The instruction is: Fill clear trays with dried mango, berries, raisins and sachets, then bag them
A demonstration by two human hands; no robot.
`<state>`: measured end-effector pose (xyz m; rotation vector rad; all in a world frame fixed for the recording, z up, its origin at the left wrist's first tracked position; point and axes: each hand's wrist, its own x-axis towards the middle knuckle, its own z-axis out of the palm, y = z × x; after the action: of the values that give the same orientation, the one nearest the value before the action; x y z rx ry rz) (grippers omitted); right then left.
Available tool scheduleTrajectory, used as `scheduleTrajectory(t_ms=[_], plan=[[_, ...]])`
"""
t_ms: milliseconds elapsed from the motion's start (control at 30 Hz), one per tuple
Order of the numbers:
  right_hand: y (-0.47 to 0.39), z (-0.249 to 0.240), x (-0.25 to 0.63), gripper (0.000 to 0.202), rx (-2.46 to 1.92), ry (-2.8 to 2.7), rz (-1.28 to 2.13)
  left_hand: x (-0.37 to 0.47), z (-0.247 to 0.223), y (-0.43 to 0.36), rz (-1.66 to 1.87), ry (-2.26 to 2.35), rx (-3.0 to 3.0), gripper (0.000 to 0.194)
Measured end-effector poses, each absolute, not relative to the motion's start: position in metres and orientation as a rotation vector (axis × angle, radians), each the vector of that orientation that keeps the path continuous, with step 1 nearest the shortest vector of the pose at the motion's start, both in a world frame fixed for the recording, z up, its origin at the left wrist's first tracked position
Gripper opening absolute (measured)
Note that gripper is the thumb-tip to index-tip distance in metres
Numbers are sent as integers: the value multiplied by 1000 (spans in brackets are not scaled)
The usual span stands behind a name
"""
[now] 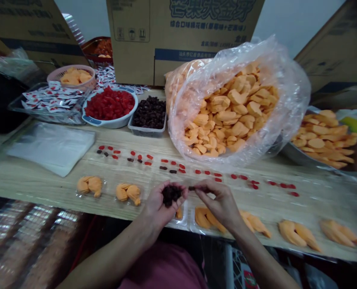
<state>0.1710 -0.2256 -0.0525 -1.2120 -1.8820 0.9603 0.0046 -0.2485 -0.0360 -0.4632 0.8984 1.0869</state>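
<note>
Dark brown, nearly black: one small piece (191, 188) sits just right of centre in the frame, nipped between the thumb and forefinger of the right hand (219, 200). Barely a gap between those two tips, and the other fingers are curled in behind. Its long axis? Roughly level, left to right across the frame, with the free end aimed at the left hand (157, 204), close beside it; whether it touches those fingertips, I can't tell. That left hand is palm-up and half curled, a loose cup around a heap of dark pieces (171, 194).

Now the relation that counts: above the gap between the hands and a shade to the right lie four red pieces (207, 172), no dark ones among them. The right hand is the nearer, its fingertips just below. Over on the left hand's side, the closest group is a mixed cluster (173, 171), red and dark together. Up in the upper middle, left of the big plastic bag (178, 120), stands a tub of dark pieces (147, 132), well apart from both hands, with the left hand almost directly below it.
</note>
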Motion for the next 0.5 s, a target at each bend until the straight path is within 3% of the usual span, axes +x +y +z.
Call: scheduleTrajectory(t_ms=[267, 500], plan=[[-183, -60, 212, 17, -1341, -2037, 610, 6, -33, -247, 1002, 867, -301, 35], [-185, -66, 211, 19, -1300, -2219, 643, 17, -34, -247, 923, 858, -292, 38]])
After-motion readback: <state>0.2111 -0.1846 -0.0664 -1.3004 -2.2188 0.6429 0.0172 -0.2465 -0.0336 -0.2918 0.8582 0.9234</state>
